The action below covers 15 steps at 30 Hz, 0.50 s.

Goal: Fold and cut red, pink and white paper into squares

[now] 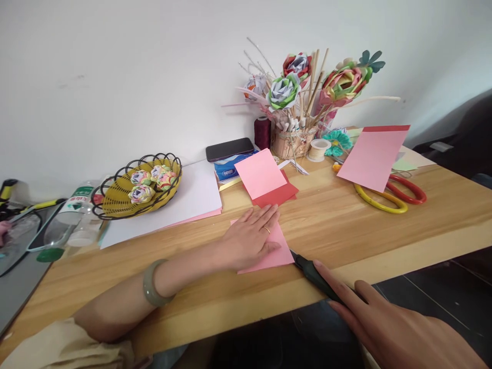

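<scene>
The left hand [251, 236] lies flat, fingers spread, pressing a pink paper sheet [279, 253] onto the wooden table [346, 220]. The right hand [380, 323] grips a dark-handled cutter [313, 274], its tip touching the sheet's right edge.

left hand [249, 237]: flat on the pink paper [277, 252], pressing it to the table [346, 220]
right hand [384, 323]: grips a dark-handled cutter [313, 274], tip touching the pink paper's right edge
wire basket [136, 187]: left of the pink paper
</scene>
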Motion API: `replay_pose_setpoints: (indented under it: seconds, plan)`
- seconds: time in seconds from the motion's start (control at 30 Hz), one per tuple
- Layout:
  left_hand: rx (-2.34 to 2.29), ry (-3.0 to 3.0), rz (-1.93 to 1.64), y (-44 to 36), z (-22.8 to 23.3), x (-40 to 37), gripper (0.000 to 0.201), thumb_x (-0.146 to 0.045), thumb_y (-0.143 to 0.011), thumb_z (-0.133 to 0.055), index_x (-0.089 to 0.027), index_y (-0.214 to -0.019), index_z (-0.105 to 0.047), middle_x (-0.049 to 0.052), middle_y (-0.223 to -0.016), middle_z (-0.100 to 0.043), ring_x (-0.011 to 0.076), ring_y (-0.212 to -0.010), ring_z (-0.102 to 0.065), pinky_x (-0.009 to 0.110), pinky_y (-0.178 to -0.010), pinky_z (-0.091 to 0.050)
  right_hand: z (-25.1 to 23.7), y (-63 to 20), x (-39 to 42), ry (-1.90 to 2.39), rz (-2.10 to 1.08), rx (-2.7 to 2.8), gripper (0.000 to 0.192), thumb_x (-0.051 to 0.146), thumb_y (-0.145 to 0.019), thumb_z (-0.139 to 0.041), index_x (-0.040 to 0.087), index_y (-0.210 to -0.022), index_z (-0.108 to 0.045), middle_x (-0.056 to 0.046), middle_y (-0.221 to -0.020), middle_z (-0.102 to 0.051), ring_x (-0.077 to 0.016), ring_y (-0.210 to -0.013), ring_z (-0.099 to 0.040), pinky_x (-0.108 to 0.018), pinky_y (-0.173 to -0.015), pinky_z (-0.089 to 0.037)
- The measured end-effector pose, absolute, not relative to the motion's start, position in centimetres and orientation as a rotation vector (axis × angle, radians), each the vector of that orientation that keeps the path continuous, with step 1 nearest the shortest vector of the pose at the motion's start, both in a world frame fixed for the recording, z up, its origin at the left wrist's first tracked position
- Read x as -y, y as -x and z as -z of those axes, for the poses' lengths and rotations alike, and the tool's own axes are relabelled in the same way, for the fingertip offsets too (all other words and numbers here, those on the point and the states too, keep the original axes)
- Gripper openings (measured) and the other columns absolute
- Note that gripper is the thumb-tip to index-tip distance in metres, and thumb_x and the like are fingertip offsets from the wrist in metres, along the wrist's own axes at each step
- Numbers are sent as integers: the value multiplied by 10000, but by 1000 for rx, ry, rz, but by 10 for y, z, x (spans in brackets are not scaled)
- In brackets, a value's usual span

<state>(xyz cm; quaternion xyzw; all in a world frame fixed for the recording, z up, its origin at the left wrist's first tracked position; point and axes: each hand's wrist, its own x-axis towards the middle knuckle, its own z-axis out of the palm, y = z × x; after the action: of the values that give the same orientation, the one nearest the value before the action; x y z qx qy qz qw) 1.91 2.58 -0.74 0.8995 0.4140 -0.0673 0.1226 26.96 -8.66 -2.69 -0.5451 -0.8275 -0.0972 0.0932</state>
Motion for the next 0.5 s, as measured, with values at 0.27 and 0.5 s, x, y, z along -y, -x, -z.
replay_pose_setpoints:
  seconds: [0.27, 0.5]
  plan:
    - [-1202, -2641, 175, -19, 10, -26, 688, -516, -983, -185, -71, -1495, -62, 100, -1563, -3, 227, -1448, 1, 446, -1177, -95, 14, -262, 71, 1396, 546, 2590, 551, 230, -958, -267, 172, -1492, -143, 46, -636, -540, -127, -313, -491, -258, -276, -350]
    - [-1194, -2647, 147, -17, 12, -26, 686, -525, -981, -182, -87, -1496, -66, 103, -1564, -21, 214, -1449, -2, 438, -1177, -93, 6, -259, 60, 1292, 719, 2619, 464, 239, -970, -237, 105, -1399, -352, 25, -651, -566, -135, -280, -478, -285, -253, -347]
